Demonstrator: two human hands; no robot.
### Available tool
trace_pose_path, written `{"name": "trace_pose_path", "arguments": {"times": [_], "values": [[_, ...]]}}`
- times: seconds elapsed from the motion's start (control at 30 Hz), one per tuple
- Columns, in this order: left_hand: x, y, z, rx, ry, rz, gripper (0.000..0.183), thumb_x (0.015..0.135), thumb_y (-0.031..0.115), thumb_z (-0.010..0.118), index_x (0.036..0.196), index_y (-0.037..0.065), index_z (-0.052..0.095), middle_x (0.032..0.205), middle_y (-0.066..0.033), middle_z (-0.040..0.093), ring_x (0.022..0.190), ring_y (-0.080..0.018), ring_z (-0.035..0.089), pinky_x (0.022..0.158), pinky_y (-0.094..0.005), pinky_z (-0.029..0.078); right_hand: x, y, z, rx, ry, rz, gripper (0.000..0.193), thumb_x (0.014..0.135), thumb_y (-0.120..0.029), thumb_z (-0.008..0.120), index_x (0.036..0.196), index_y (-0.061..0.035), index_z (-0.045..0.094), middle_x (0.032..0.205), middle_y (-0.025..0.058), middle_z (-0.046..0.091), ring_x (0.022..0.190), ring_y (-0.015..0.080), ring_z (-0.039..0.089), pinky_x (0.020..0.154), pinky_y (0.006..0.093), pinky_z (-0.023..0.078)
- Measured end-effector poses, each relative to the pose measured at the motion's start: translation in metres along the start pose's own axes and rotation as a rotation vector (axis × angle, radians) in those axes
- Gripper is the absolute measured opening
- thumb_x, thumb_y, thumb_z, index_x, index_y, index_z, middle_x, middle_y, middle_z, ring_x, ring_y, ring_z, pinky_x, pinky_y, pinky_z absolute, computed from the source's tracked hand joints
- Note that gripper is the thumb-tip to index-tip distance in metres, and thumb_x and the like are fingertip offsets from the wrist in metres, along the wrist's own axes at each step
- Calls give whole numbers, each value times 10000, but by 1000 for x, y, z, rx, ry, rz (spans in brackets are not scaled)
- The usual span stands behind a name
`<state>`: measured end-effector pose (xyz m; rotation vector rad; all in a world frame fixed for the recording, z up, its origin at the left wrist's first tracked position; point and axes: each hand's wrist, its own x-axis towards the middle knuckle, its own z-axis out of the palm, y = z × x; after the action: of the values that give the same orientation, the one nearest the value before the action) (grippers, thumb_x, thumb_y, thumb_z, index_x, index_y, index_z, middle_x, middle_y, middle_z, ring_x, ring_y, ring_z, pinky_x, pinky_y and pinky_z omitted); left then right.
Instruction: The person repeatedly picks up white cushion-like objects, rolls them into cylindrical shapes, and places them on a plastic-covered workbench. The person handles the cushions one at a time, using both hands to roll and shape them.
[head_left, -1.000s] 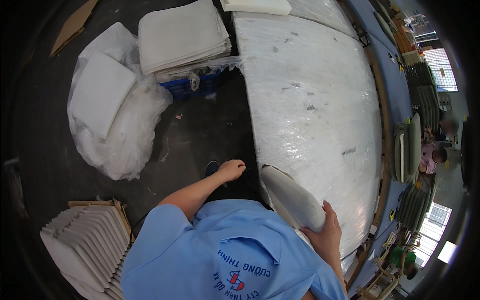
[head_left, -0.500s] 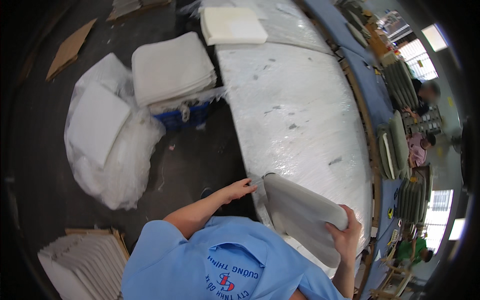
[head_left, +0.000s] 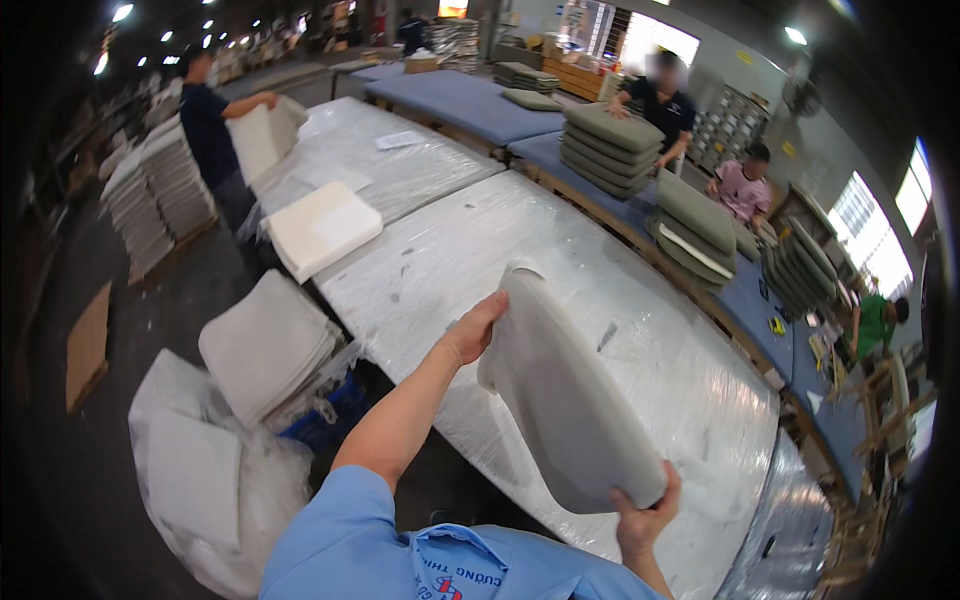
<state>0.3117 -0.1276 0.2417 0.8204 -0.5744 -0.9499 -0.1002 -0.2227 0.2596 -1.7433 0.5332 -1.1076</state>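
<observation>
Between my two hands I hold a foam seat cushion (head_left: 575, 405), pale-rimmed with a smooth grey face, tilted up above the plastic-covered table (head_left: 430, 275). My left hand (head_left: 478, 328) is closed on its upper left edge, the fingers partly hidden behind it. At the lower right corner my right hand (head_left: 648, 508) grips it, thumb on the near face. A cream foam block (head_left: 325, 228) lies farther back at the table's left edge.
Left of the table are a stack of white foam pads (head_left: 265, 345) over a blue crate (head_left: 335, 410) and a plastic bag (head_left: 185, 500) bearing a white sheet. Green cushions (head_left: 610, 145) stand stacked on blue tables, where people work. Another person (head_left: 210, 140) handles foam at back left.
My left hand has moved from the table's edge onto the cushion, which is now raised and held by both hands. The view has tipped up, showing more of the room.
</observation>
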Motion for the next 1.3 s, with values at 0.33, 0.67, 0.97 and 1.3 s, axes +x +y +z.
{"name": "trace_pose_path", "arguments": {"times": [0.33, 0.67, 0.97, 1.3], "values": [[28, -69, 14, 50, 540, -205, 1026, 944, 874, 383, 1508, 30, 528, 1487, -167, 578, 1349, -294, 551, 1125, -450, 443, -47, 17, 39, 187, -545, 174, 810, 826, -301, 923, 1449, 17, 514, 1540, 258, 527, 1423, 325, 532, 1141, 426, 451], [28, -80, -15, -21, 407, -154, 984, 961, 851, 381, 1441, 14, 582, 1324, -140, 671, 1171, -264, 664, 1001, -385, 545, 90, 40, 101, -122, -667, -4, 437, 906, -25, 717, 1339, -57, 673, 1191, 133, 749, 1078, 227, 724, 909, 345, 565], [54, -86, 14, 140, 485, -196, 852, 1014, 761, 397, 1437, 52, 607, 1342, -119, 668, 1231, -253, 617, 1079, -394, 460, 221, 98, 195, -299, -373, -332, 527, 871, 51, 620, 1379, -89, 626, 1369, 154, 671, 1259, 291, 651, 1050, 349, 522], [90, -52, -28, 100, 76, -107, 247, 911, 128, 537, 1142, 114, 621, 1018, -7, 647, 948, -133, 592, 854, -310, 471, 221, 111, 212, 110, -99, -103, 232, 914, 23, 585, 1097, -27, 718, 1063, 87, 714, 1017, 204, 674, 930, 314, 515]]}}
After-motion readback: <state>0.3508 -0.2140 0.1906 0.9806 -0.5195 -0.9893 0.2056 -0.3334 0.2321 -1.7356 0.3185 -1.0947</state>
